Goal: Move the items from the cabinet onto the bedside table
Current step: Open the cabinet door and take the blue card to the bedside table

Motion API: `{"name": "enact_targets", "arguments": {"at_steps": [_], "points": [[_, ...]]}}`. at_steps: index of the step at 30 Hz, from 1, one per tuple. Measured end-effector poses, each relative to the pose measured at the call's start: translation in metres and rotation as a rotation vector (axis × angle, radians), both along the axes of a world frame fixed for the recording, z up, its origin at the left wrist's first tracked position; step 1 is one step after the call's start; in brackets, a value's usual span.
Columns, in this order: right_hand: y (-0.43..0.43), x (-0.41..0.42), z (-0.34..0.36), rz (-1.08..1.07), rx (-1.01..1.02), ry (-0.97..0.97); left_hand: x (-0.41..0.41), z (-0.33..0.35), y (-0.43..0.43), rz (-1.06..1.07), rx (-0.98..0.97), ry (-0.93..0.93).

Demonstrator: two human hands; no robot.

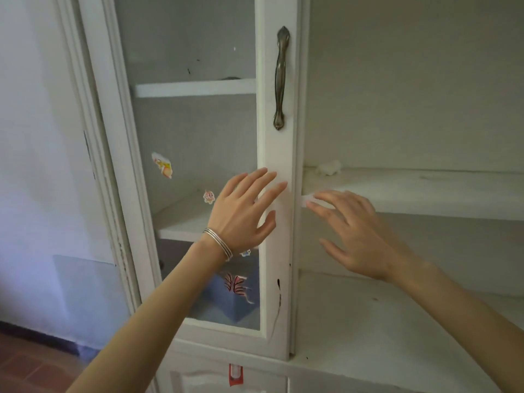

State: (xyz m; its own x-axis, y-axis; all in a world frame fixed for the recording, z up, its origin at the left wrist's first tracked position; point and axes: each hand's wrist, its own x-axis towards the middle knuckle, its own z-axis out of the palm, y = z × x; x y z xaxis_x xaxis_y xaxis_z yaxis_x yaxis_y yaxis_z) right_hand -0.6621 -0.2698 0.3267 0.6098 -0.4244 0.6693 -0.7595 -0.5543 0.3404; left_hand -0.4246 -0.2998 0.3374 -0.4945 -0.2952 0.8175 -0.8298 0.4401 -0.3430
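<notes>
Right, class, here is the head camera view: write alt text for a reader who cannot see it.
Two empty, open hands reach toward a white cabinet: the left hand, wearing silver bangles, spreads over the glass door's frame, and the right hand stretches toward a bare shelf. A small white crumpled item sits at the shelf's back corner.

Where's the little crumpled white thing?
The small crumpled white lump sits on the open right-hand shelf, at its back left corner, above the right hand.

White cabinet shelf [425, 191] with a small crumpled white wad [329, 167] near its left end.
</notes>
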Motion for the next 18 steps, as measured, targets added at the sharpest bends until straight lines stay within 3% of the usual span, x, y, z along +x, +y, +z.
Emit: {"name": "enact_targets", "arguments": {"at_steps": [10,18], "points": [[-0.018,-0.003,0.094,-0.069,-0.278,0.075,-0.006,0.082,-0.023,-0.029,-0.181,-0.04],[-0.025,-0.009,0.133,-0.2,-0.331,0.101,-0.009,0.117,-0.027,-0.084,-0.315,-0.075]]}}
